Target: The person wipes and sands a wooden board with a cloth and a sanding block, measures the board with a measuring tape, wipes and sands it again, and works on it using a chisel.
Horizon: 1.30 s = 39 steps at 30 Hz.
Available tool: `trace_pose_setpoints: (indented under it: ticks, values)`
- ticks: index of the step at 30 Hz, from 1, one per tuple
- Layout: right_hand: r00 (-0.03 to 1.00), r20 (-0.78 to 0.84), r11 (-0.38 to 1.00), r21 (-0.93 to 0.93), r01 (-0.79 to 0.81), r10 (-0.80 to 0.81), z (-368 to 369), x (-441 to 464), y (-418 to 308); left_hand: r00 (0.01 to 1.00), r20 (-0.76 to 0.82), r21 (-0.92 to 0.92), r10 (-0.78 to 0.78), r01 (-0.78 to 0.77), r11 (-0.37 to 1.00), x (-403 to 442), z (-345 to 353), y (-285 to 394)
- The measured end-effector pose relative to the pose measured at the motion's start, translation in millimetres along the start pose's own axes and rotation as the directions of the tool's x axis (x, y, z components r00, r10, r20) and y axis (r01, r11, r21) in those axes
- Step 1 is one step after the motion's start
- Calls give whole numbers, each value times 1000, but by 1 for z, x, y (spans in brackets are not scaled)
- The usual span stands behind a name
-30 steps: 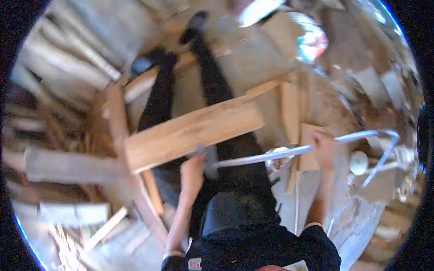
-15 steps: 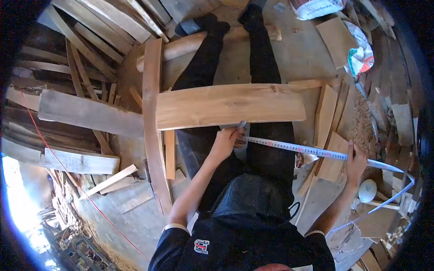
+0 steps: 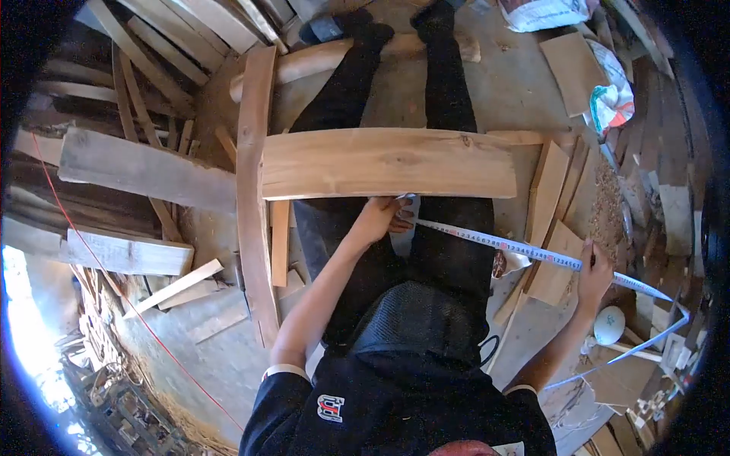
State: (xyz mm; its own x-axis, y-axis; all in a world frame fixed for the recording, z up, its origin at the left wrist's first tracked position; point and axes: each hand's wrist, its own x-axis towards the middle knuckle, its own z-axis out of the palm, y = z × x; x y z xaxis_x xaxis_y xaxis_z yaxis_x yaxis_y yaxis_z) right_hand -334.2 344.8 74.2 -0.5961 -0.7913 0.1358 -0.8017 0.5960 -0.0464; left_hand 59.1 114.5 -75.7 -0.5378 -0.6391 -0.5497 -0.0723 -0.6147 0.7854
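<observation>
A light wooden board (image 3: 388, 163) lies crosswise over my legs. My left hand (image 3: 378, 220) is closed at the board's near edge, pinching the end of a white tape measure (image 3: 502, 244); a small shiny piece shows by the fingertips, too hidden to name. The tape blade runs out to the right with its printed numbers facing up. My right hand (image 3: 596, 275) grips the blade farther along, out to the right of the board. Beyond that hand the blade bends back and trails toward the floor.
A long brown plank (image 3: 257, 182) runs lengthwise at the board's left end. A grey plank (image 3: 144, 171) stretches farther left, near a taut red line (image 3: 114, 283). Cut boards (image 3: 547, 190) stand at the right. A round log (image 3: 304, 67) lies under my lower legs.
The view has shifted slightly, so the board sits a little higher in the picture. Both hands keep their hold on the tape; my left hand is closer to the board's edge.
</observation>
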Motion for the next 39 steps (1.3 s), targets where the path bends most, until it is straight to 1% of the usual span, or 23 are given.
trace_pose_setpoints:
  ticks: [2,4,5,7,8,10,14,16,17,20,22,24,26,28,29,30,32,34,35,36,37,38,39]
  values:
    - [1000,15,999,41,-7,6,-4,0,-5,1000,-10,-21,26,-26,999,2,0,-4]
    - [999,34,996,83,-23,20,-3,0,-4,995,-4,19,98,-98,995,1,0,-3]
    - [1000,-5,995,94,19,-18,3,-1,4,993,-2,32,120,-120,992,1,-1,-2]
    - [997,-45,993,102,59,-55,1,-1,-1,993,60,55,-103,100,993,4,-5,1]
    - [998,-45,992,116,40,-35,-1,-2,-5,993,62,55,-104,101,993,5,-6,-3]
    - [999,-46,991,131,18,-12,-3,-1,-8,995,100,38,-28,24,999,10,-10,-11]
    - [999,28,993,117,-18,15,-4,0,-8,996,86,53,4,-9,999,9,-8,-10]
    - [998,48,994,104,-40,35,-5,0,-9,993,55,123,-109,101,987,4,-5,2]
    - [999,32,997,82,-17,15,-3,0,-7,993,57,123,-108,100,987,3,-5,2]
    - [999,30,998,54,-14,12,-1,0,-4,999,31,197,-29,23,980,0,-1,1]
    - [999,44,998,48,-30,28,-3,1,-5,991,-34,162,133,-126,979,-3,4,-1]
    - [995,92,998,46,-35,31,-5,2,-8,994,-31,143,106,-100,985,-3,4,0]
    - [998,64,998,60,-23,19,2,1,1,997,-29,126,78,-74,989,-3,2,-1]
    - [999,35,997,75,-12,9,2,1,-1,983,-12,221,186,-178,959,-3,2,-1]
    - [997,61,996,71,-55,50,0,0,-4,975,-5,251,221,-213,944,-3,2,-1]
    - [992,86,993,68,-97,91,-1,1,-7,982,-18,267,190,-178,947,-4,3,2]
    - [992,86,994,65,-93,87,0,1,-5,987,-31,281,159,-144,949,-4,4,4]
    - [993,85,994,62,-88,83,1,0,-3,992,-33,235,123,-112,965,-6,4,3]
    - [994,89,995,66,-71,65,2,-1,-2,961,-27,574,276,-211,792,-12,3,0]
    - [995,89,996,70,-52,46,2,0,-1,910,35,829,414,-258,496,-26,8,6]
    - [996,80,996,68,-51,45,1,1,-3,968,-101,921,229,4,390,-53,32,38]
    - [996,82,997,52,-51,46,-1,-1,-6,912,-39,922,409,-125,366,-73,42,48]
    - [995,87,998,31,-52,49,-3,-4,-6,820,20,914,572,-247,322,-86,47,48]
